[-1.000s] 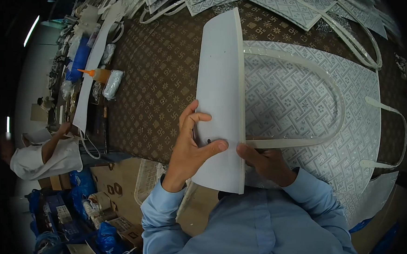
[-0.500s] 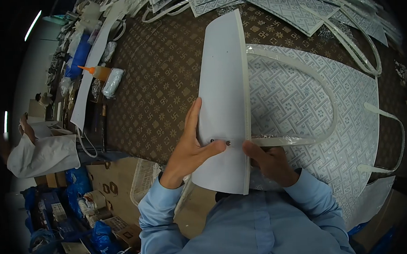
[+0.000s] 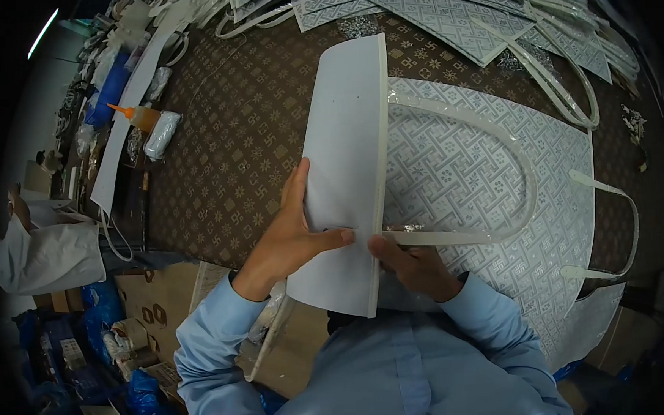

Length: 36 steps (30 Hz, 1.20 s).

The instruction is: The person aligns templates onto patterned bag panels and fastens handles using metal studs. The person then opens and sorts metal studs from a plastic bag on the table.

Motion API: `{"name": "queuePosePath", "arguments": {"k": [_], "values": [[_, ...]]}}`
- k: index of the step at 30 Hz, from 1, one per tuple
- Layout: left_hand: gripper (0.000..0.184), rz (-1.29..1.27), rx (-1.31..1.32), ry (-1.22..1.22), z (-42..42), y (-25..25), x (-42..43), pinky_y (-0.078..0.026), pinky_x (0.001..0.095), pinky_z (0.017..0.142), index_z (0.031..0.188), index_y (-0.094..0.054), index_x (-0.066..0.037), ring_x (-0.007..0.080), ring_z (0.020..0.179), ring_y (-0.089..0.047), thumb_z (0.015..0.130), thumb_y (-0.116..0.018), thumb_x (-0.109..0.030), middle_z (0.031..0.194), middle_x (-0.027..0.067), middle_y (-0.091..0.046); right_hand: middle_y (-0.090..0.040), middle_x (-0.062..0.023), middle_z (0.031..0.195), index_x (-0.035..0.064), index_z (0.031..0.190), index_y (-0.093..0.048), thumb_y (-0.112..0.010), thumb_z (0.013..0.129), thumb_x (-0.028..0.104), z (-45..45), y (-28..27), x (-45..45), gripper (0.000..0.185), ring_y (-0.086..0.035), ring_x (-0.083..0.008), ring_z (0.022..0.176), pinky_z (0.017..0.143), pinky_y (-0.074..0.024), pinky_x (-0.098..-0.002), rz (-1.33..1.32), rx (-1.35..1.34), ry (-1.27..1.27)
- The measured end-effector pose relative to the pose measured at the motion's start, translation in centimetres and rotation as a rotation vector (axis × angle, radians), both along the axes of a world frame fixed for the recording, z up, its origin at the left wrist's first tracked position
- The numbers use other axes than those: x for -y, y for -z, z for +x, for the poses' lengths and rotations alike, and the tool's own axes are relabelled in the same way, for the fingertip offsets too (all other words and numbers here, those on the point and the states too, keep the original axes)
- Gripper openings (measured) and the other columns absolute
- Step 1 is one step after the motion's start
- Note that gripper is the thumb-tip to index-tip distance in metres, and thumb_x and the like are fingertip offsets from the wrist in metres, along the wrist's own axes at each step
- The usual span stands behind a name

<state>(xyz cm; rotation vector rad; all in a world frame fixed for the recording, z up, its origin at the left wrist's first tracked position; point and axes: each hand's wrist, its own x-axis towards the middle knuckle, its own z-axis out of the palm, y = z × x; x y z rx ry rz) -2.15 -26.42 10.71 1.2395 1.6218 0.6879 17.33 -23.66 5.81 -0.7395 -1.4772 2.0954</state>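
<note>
The left hand (image 3: 287, 244) is half open around the near left edge of the white panel (image 3: 344, 153), thumb flat on its face; the right hand (image 3: 418, 267), mostly closed, pinches the opposite edge, its lower fingers hidden; whether it also has the strap (image 3: 528, 180), I cannot tell; that loops rightward from the hand over a patterned sheet (image 3: 503, 273), partly screened by the panel; beyond the left hand, a bottle (image 3: 142, 119) touches a wrapped bundle (image 3: 163, 136); farthest ahead, stacked sheets (image 3: 426, 11).

Left hand (image 3: 285, 244): some fingers hidden behind white panel (image 3: 344, 153).
</note>
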Motion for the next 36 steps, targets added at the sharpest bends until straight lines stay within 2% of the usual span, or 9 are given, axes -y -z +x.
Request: {"name": "queuePosePath", "arguments": {"k": [3, 5, 8, 11, 15, 19, 21, 28, 36], "values": [[0.100, 0.057, -0.032, -0.004, 0.9, -0.8, 0.0, -0.021, 0.0417, 0.104, 0.137, -0.005, -0.002, 0.0357, 0.130, -0.013, 0.066, -0.073, -0.020, 0.139, 0.0227, -0.005, -0.044, 0.0006, 0.060, 0.0052, 0.079, -0.055, -0.048, 0.089, 0.035, 0.1, 0.3, -0.1, 0.032, -0.041, -0.0088, 0.055, 0.050, -0.0345, -0.0253, -0.446, -0.021, 0.089], [0.079, 0.413, -0.427, -0.083, 3.0, -2.5, 0.9, -0.023, 0.0478, 0.101, 0.133, -0.027, -0.007, 0.0382, 0.128, -0.019, 0.068, -0.071, -0.018, 0.138, 0.0218, -0.014, -0.053, -0.0011, 0.070, 0.0028, 0.094, -0.055, -0.047, 0.090, 0.032, 0.4, 0.4, -1.2, 0.031, -0.047, -0.0082, 0.056, 0.050, -0.0395, -0.0217, -0.670, -0.053, 0.052], [0.053, 0.669, -0.716, 0.369, 5.5, -2.5, 2.7, -0.025, 0.0533, 0.097, 0.116, -0.050, -0.009, 0.0391, 0.125, -0.026, 0.067, -0.070, -0.015, 0.132, 0.0194, -0.030, -0.055, -0.0026, 0.073, 0.0023, 0.097, -0.055, -0.047, 0.089, 0.031, 1.1, 1.1, -1.6, 0.030, -0.050, -0.0099, 0.057, 0.050, -0.0409, -0.0225, -0.740, 0.009, 0.005], [0.032, 0.651, -0.788, 0.399, 8.1, -0.4, 3.4, -0.025, 0.0551, 0.097, 0.099, -0.057, -0.001, 0.0374, 0.125, -0.028, 0.071, -0.062, -0.015, 0.125, 0.0180, -0.040, -0.059, -0.0095, 0.078, 0.0024, 0.100, -0.057, -0.042, 0.091, 0.035, 1.1, 1.0, -1.3, 0.037, -0.058, -0.0153, 0.074, 0.062, -0.0462, -0.0258, -0.603, 0.011, 0.023], [0.021, 0.655, -1.009, 0.373, 9.0, 1.8, 3.3, -0.025, 0.0535, 0.098, 0.089, -0.057, 0.006, 0.0376, 0.124, -0.028, 0.077, -0.049, -0.009, 0.128, 0.0188, -0.038, -0.059, -0.0089, 0.086, 0.0027, 0.105, -0.055, -0.042, 0.090, 0.029, 1.1, 0.8, -1.2, 0.033, -0.053, -0.0106, 0.066, 0.054, -0.0426, -0.0233, -0.505, 0.003, 0.071], [0.019, 0.646, -0.954, 0.386, 9.6, 2.0, 2.7, -0.025, 0.0520, 0.099, 0.087, -0.057, 0.007, 0.0387, 0.124, -0.029, 0.075, -0.047, -0.004, 0.128, 0.0202, -0.037, -0.060, -0.0108, 0.095, 0.0023, 0.111, -0.053, -0.035, 0.092, 0.035, 1.4, 2.5, -0.8, 0.042, -0.055, -0.0129, 0.076, 0.065, -0.0430, -0.0261, 0.163, 0.217, 0.012], [0.019, 0.665, -0.894, 0.382, 9.7, 1.9, 2.3, -0.025, 0.0520, 0.099, 0.087, -0.057, 0.008, 0.0395, 0.123, -0.029, 0.075, -0.048, -0.002, 0.128, 0.0207, -0.038, -0.061, -0.0093, 0.092, 0.0022, 0.112, -0.053, -0.035, 0.092, 0.035, 0.8, 2.7, -0.1, 0.042, -0.055, -0.0147, 0.078, 0.065, -0.0435, -0.0269, -0.307, 0.043, 0.101], [0.013, 0.919, -0.808, 0.551, 10.6, 2.4, 1.0, -0.037, 0.0425, 0.091, 0.088, -0.055, 0.006, 0.0375, 0.113, -0.040, 0.076, -0.051, 0.002, 0.116, 0.0212, -0.045, -0.054, -0.0009, 0.072, 0.0009, 0.087, -0.058, -0.043, 0.090, 0.032, 0.9, 2.6, 0.2, 0.035, -0.047, -0.0070, 0.063, 0.055, -0.0390, -0.0243, -0.693, -0.254, 0.227], [0.012, 0.924, -0.423, 0.441, 10.3, 2.9, 0.9, -0.041, 0.0384, 0.085, 0.088, -0.055, 0.006, 0.0336, 0.106, -0.045, 0.078, -0.051, 0.002, 0.110, 0.0203, -0.048, -0.054, 0.0006, 0.074, 0.0027, 0.084, -0.057, -0.042, 0.091, 0.028, 1.0, 3.6, 0.4, 0.030, -0.046, -0.0057, 0.065, 0.059, -0.0373, -0.0218, -0.290, -0.505, 0.207]]}}
